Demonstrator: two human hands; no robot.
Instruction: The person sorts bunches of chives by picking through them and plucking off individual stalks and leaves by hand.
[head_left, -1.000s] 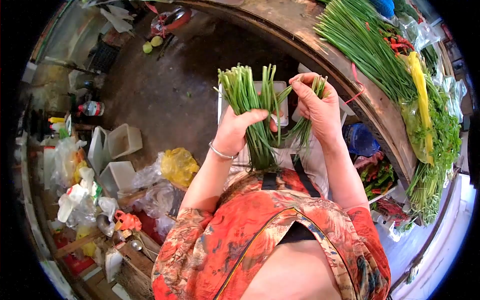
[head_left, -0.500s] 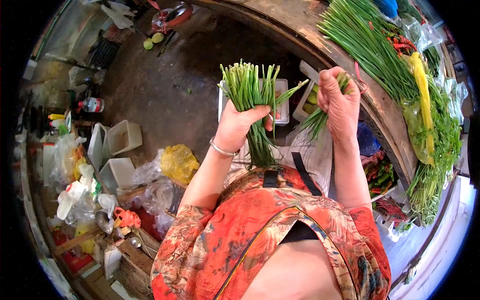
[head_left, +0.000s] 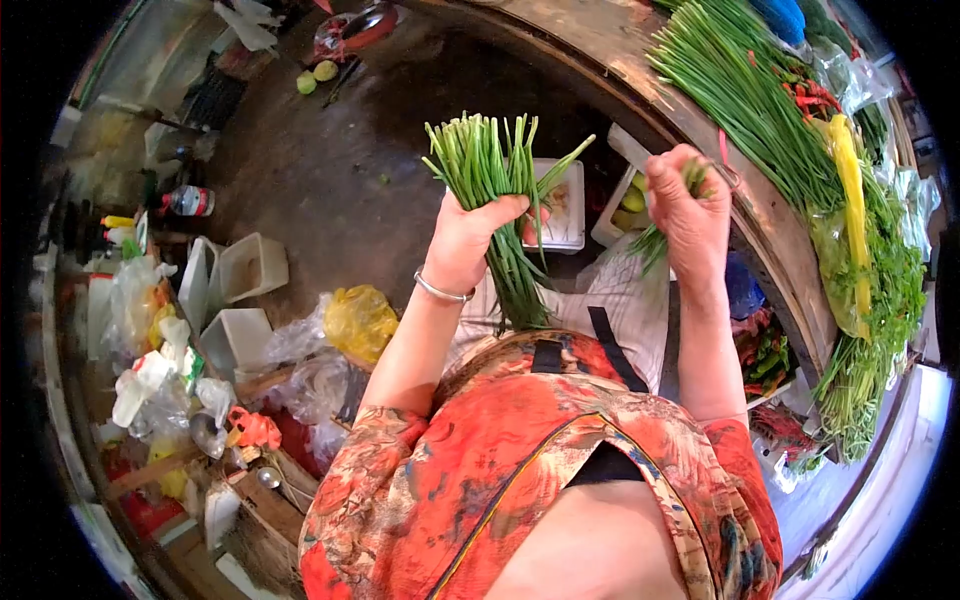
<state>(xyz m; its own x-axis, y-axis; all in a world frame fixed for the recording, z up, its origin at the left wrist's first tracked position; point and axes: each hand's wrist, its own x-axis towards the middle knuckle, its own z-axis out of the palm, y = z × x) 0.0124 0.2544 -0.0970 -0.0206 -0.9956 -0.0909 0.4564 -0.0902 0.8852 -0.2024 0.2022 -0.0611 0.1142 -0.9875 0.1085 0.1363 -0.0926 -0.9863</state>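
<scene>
My left hand (head_left: 470, 232), with a silver bangle at its wrist, is wrapped round a thick bunch of garlic chives (head_left: 485, 160). Their pale cut ends point up and away from me, and the leaves hang toward my lap. A few stalks slant out to the right of the bunch. My right hand (head_left: 690, 210) is closed on a smaller tuft of chives (head_left: 652, 248), its leaves drooping below the fist. Some of that tuft is hidden by the fingers. The two hands are apart, both above my lap.
A wooden counter (head_left: 600, 50) curves along the right, bearing long green stalks (head_left: 730, 110), red chillies and leafy herbs (head_left: 890, 270). Beyond my hands stand a white tray (head_left: 568, 205) and a box of green produce (head_left: 630, 205). Plastic bags (head_left: 360, 322) and white containers (head_left: 252, 268) lie left.
My right hand has moved slightly right and a little down with its tuft, away from the bunch. My left hand has shifted slightly left, still gripping the bunch.
</scene>
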